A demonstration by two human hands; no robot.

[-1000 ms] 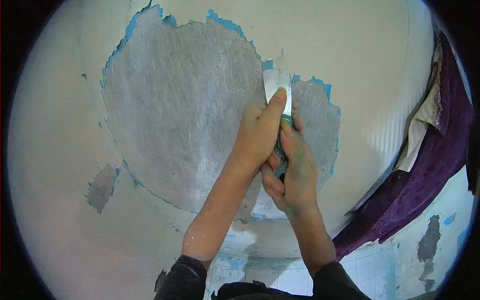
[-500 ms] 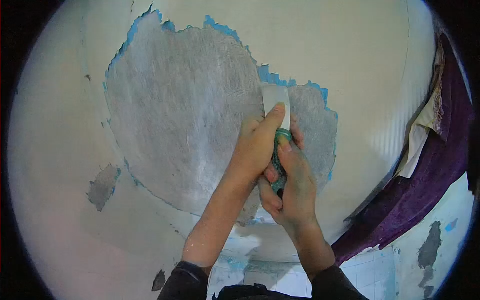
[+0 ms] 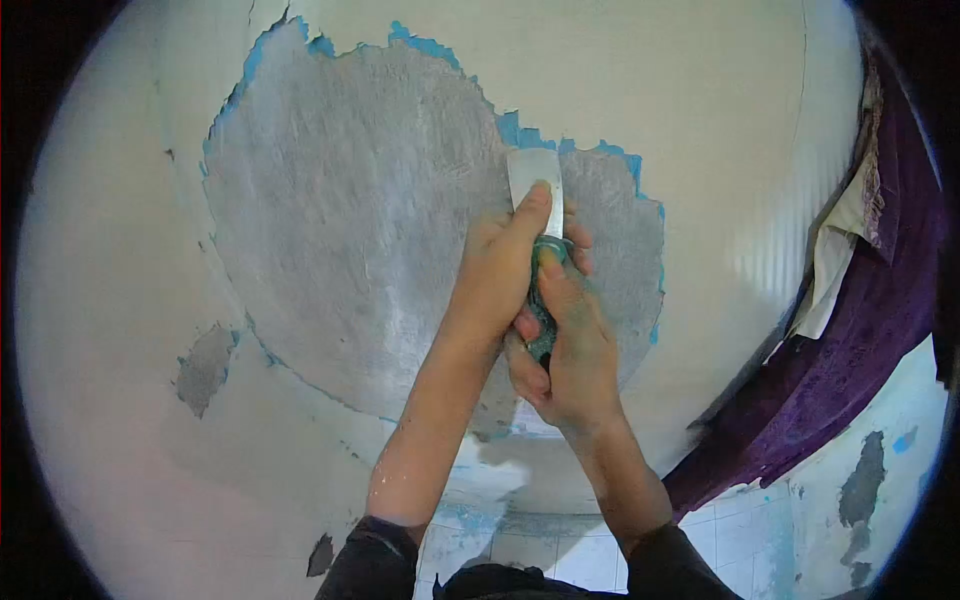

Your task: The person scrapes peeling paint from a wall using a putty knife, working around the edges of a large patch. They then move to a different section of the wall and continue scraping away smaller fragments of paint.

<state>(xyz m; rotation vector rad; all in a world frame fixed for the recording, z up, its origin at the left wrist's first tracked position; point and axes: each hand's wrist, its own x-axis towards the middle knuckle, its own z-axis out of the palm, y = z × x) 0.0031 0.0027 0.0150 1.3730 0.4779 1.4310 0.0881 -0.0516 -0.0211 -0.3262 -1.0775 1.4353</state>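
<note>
Both of my hands grip one paint scraper (image 3: 532, 172) held upright against the wall. My left hand (image 3: 503, 265) wraps the top of the green handle, its forefinger pressed along the metal blade. My right hand (image 3: 560, 345) clasps the lower handle from the right. The blade's top edge sits just under the jagged blue-edged rim of paint (image 3: 545, 140) at the upper right of a large bare grey patch (image 3: 350, 230). White paint (image 3: 650, 70) covers the wall above.
A smaller bare spot (image 3: 203, 368) shows at the lower left of the wall. A purple cloth (image 3: 850, 340) with a white piece hangs at the right. Pale tiles (image 3: 540, 555) and more flaked patches (image 3: 858, 485) lie below.
The scraper and both hands dropped from the paint rim, then came back up and a little left. The blue-edged rim above the blade has lost some white paint.
</note>
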